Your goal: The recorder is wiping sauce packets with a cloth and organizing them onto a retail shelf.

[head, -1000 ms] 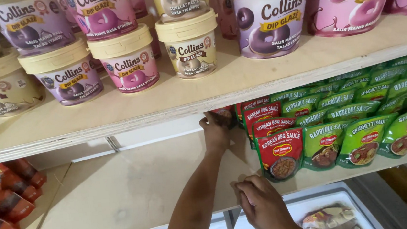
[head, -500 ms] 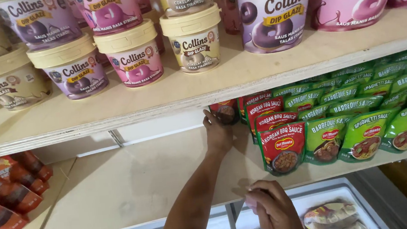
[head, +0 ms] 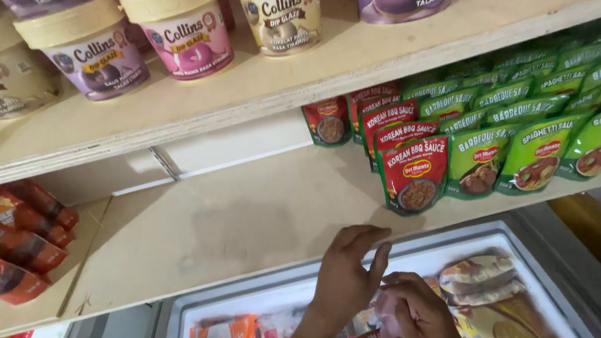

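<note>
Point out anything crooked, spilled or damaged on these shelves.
Nothing is spilled or torn. The one oddity: a red pouch stands alone, behind and left of the tidy red rows, at the edge of a bare stretch of the shelf.

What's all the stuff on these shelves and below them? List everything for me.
Tubs: several in view, cream lids with purple, pink or beige labels, top shelf.
Red sauce pouches: a handful, standing in rows, middle shelf, right of centre.
Green sauce pouches: many, rows filling the right end of the middle shelf.
Orange-red packets: several, lying at the left end of the middle shelf.
Wooden shelves: two, pale, the middle one bare at its centre.
Chest freezer: one, white-rimmed glass top, below the shelves, packets inside.
Left hand: fingers spread, at the shelf's front edge above the freezer.
Right hand: curled by a small pinkish item; what it is cannot be told.
</note>
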